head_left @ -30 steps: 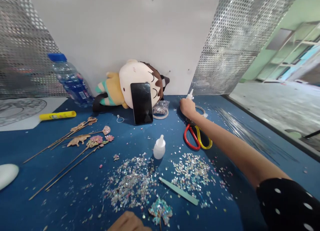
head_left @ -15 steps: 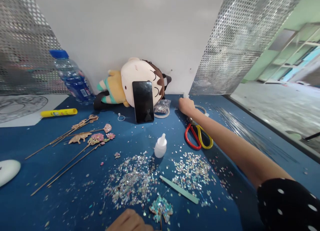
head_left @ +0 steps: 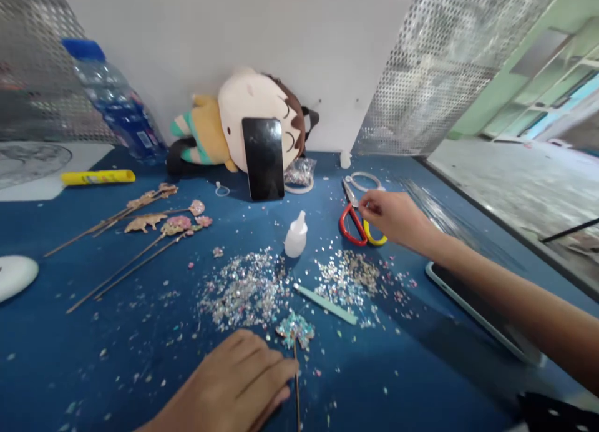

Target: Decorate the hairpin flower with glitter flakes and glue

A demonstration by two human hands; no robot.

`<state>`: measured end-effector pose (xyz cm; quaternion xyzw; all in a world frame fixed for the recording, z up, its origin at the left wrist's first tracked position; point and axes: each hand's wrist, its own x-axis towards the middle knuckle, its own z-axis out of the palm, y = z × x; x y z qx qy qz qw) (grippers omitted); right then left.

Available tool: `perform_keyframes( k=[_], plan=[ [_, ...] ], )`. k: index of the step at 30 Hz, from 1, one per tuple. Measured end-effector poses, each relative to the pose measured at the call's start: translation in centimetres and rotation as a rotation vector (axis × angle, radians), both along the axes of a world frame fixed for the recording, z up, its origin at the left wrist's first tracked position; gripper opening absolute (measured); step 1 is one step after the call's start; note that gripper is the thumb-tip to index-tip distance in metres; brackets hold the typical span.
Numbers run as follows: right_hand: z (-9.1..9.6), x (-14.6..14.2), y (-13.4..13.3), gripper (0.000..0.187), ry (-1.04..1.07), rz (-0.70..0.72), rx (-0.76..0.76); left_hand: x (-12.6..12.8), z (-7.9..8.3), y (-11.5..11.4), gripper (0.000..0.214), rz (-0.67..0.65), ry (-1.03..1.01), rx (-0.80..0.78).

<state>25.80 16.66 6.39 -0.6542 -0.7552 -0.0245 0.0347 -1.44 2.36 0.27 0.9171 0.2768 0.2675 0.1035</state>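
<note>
My left hand lies low in the view with its fingers curled together, their tips at the thin stem of a hairpin. The hairpin's leaf-shaped head is covered in blue-green glitter flakes. Further back, my right hand hovers over the scissors, partly covering their yellow handle. Its thumb and forefinger are pinched; anything between them is too small to see. A white dropper bottle stands upright in the middle. Near it lies a pale green tweezers-like strip among shiny flakes.
Several decorated hairpins, a yellow tube and a water bottle are at left. A phone leans on a plush doll. A second phone and thin wires are at right, beside a small white cap.
My right hand has drawn back from the small white cap toward me, over the scissors. More of my left hand shows beside the hairpin. The view has tilted downward.
</note>
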Motion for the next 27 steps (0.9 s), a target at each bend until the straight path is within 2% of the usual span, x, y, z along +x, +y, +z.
perform_keyframes(
  k=[3, 6, 9, 14, 17, 23, 27],
  plan=[
    [0.3, -0.3, -5.5, 0.008, 0.076, 0.026, -0.026, 0.3, 0.0, 0.0, 0.027, -0.01, -0.155, 0.006],
    [-0.4, -1.5, -10.3, 0.006, 0.296, 0.169, -0.018, 0.4, 0.3, 0.1, 0.022, -0.018, -0.122, 0.002],
    [-1.7, -3.0, -13.3, 0.007, 0.38, 0.272, -0.004, 0.3, 0.8, 0.1, 0.022, -0.064, -0.042, 0.012],
    [-3.6, -5.0, -13.8, 0.01, 0.413, 0.463, -0.094, 0.2, 0.9, -0.1, 0.019, -0.106, -0.012, 0.035],
    [-4.5, -5.5, -13.2, 0.012, 0.419, 0.502, -0.128, 0.0, 0.4, -0.3, 0.019, -0.124, 0.004, 0.021],
    [-5.2, -5.5, -12.8, 0.013, 0.472, 0.607, -0.069, -0.8, -0.5, -0.3, 0.018, -0.154, 0.064, -0.041],
    [-5.2, -5.6, -12.9, 0.015, 0.447, 0.639, -0.05, -0.8, -0.3, -0.3, 0.021, -0.156, 0.089, -0.018]
  ],
)
